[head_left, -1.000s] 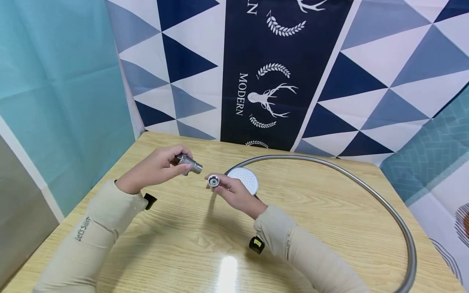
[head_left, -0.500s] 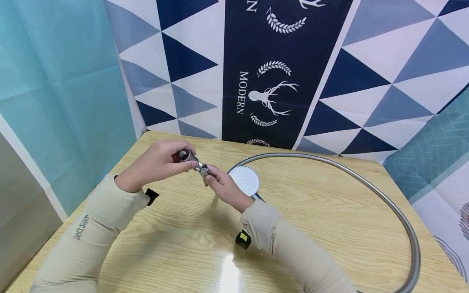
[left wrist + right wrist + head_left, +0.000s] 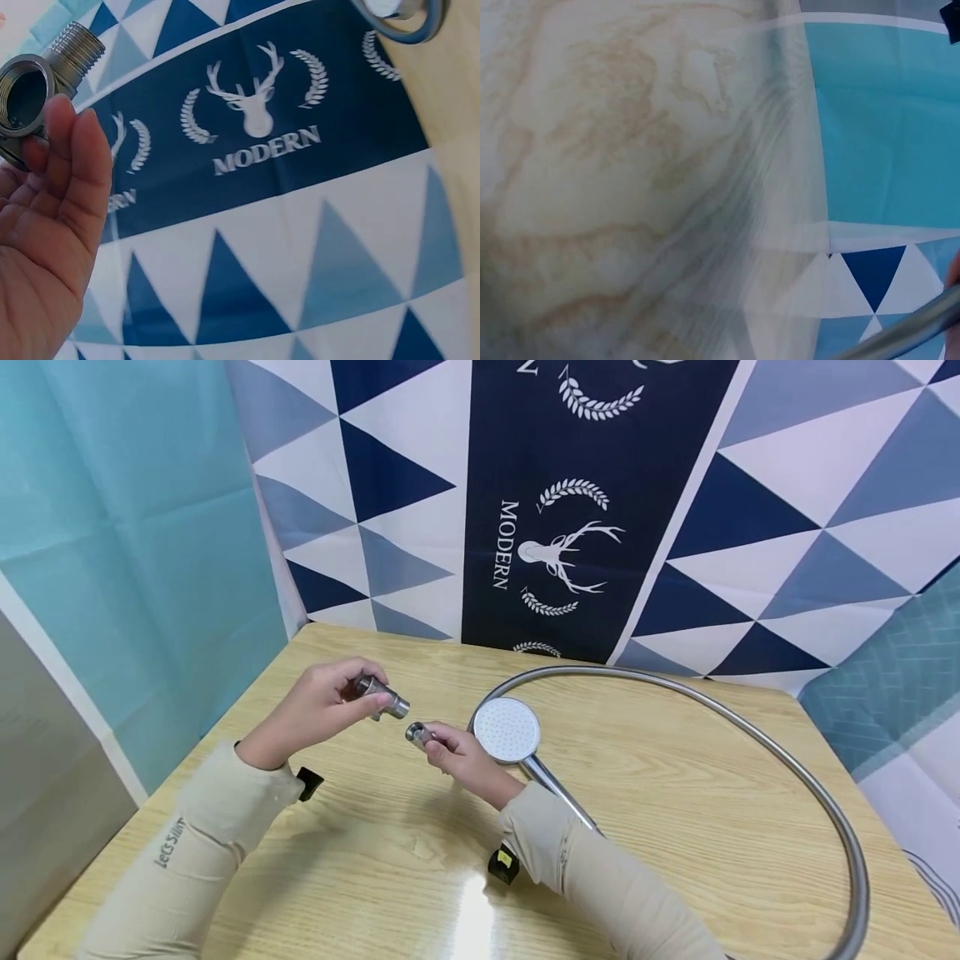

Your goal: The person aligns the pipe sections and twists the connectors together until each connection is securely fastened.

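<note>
My left hand (image 3: 318, 706) grips a grey metal pipe fitting (image 3: 385, 697) above the table. In the left wrist view, the fitting's threaded stub (image 3: 75, 56) and a wide threaded opening beside it show past the fingertips. Just to the right and slightly lower, my right hand (image 3: 468, 760) pinches the metal end nut (image 3: 417, 735) of a shower hose. A small gap separates the nut from the fitting. The grey hose (image 3: 911, 326) crosses the right wrist view's lower corner, where most of that hand is out of frame.
A shower head (image 3: 507, 729) with a white round face lies on the wooden table (image 3: 660, 793), just beyond my right hand. The flexible hose (image 3: 750, 737) curves widely across the table's right side. Patterned cloth (image 3: 405, 477) hangs behind the table.
Half a second ago the hose nut met the fitting's end; now they are apart again. My right hand has drawn slightly down, and more of the shower head's handle shows.
</note>
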A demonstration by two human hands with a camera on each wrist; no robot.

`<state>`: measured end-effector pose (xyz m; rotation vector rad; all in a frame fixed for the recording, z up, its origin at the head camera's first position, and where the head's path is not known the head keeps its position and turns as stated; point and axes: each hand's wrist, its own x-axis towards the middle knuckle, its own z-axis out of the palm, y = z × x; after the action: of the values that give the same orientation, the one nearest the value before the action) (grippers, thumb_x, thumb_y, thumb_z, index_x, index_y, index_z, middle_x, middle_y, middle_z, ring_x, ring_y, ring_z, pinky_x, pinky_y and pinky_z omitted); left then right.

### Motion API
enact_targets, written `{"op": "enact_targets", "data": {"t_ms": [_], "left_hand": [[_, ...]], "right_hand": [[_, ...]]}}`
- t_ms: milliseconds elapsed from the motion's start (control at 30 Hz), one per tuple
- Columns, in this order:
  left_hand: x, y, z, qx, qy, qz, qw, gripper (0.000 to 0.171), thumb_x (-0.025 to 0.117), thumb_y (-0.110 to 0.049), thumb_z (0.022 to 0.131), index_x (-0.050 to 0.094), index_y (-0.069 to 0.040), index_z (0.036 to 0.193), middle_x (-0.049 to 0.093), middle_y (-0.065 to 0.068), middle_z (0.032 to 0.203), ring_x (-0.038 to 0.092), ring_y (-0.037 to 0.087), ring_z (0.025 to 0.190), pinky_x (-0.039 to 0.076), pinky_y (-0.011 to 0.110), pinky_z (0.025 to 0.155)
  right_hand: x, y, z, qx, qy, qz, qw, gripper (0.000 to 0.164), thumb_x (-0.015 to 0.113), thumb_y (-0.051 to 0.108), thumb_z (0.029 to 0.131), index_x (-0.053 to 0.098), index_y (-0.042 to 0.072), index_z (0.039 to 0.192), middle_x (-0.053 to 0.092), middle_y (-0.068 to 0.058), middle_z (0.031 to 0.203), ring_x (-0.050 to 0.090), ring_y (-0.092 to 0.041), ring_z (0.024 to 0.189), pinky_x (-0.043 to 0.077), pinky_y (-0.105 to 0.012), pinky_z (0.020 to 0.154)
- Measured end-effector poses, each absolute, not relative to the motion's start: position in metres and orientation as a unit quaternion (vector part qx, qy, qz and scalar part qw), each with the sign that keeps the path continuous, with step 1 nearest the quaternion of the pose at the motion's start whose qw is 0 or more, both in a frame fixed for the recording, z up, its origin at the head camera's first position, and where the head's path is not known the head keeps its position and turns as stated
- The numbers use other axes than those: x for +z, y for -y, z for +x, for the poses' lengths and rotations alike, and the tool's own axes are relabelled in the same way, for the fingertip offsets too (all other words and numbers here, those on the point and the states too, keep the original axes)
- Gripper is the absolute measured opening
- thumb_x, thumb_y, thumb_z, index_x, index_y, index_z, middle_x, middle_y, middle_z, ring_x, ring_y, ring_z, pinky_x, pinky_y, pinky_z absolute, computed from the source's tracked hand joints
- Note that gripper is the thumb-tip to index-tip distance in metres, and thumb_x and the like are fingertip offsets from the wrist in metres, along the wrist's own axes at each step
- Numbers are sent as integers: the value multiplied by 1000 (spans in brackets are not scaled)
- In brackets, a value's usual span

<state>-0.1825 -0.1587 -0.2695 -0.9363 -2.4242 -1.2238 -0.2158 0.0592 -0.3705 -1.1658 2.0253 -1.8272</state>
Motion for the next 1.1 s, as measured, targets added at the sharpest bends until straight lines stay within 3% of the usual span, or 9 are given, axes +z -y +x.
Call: {"op": "enact_targets", "data": {"t_ms": [233,667,1100], "left_hand": [[-285,161,-184,-444,841,-299,80,7,64,-2,91,62,0,98,59,0,73,46,12,56,40,25,50],[-295,158,-184,-432,843,-313,67,8,65,1,89,62,1,97,60,0,76,49,9,59,43,24,53],[-298,151,-185,-417,845,-329,59,7,66,-1,89,62,-1,95,57,-3,74,45,9,58,40,24,52]], "right_hand": [[-374,-58,-215,-615,-679,-392,86,79,45,59,86,54,-16,110,41,3,70,36,-7,61,30,-22,56],[-382,-58,-210,-606,-678,-401,105,69,44,54,89,53,-13,101,40,5,68,36,-6,60,30,-21,56],[-382,-62,-209,-630,-649,-408,122,74,44,58,88,48,-16,98,35,7,62,31,-4,54,25,-21,51]]}}
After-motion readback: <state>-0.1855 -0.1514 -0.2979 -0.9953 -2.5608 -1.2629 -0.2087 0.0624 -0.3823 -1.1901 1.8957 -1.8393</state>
